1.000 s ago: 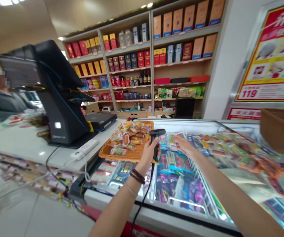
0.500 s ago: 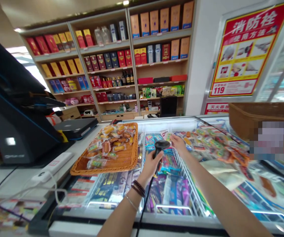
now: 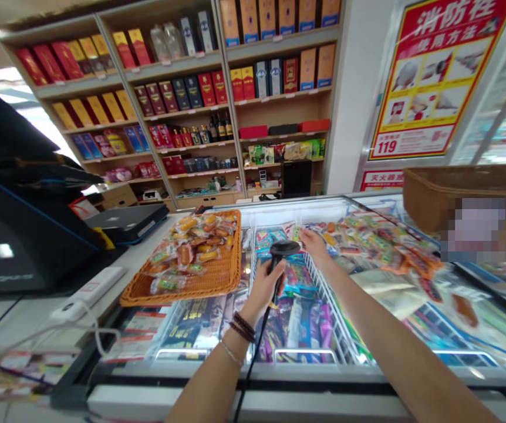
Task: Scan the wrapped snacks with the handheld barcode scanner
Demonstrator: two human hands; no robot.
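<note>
Handheld barcode scanner [image 3: 284, 248] sits in your left hand [image 3: 262, 291], its black head raised and tipped forward over the chest freezer [image 3: 279, 371], with your fingers together and wrapped around the grip. Its black cord [image 3: 253, 335] drops from the base of the handle past your wrist and down over the freezer's front edge. Dark beaded bracelets [image 3: 242, 327] and a thin bangle [image 3: 230, 353] circle that wrist.

Your right hand [image 3: 315, 248] reaches just past the scanner head, fingers close together, their tips at a small snack packet [image 3: 296, 234] near the freezer's far end. I can't tell whether they are pinching it or only touching it.

Bright packets [image 3: 306, 317] fill the freezer beneath your arms, and more wrapped snacks [image 3: 385, 258] lie to the right. To the left of the scanner, a woven orange tray [image 3: 222, 279] rests at the counter's edge, piled with wrapped sausage snacks [image 3: 186, 254]. A white power strip [image 3: 88, 294] lies on the white counter [image 3: 28, 320], beside a black point-of-sale terminal [image 3: 15, 235]. A brown basket [image 3: 459, 200] stands at the right, while wooden shelves [image 3: 182, 111] of boxed liquor and a red-and-yellow fire hydrant poster [image 3: 433, 88] fill the background.
</note>
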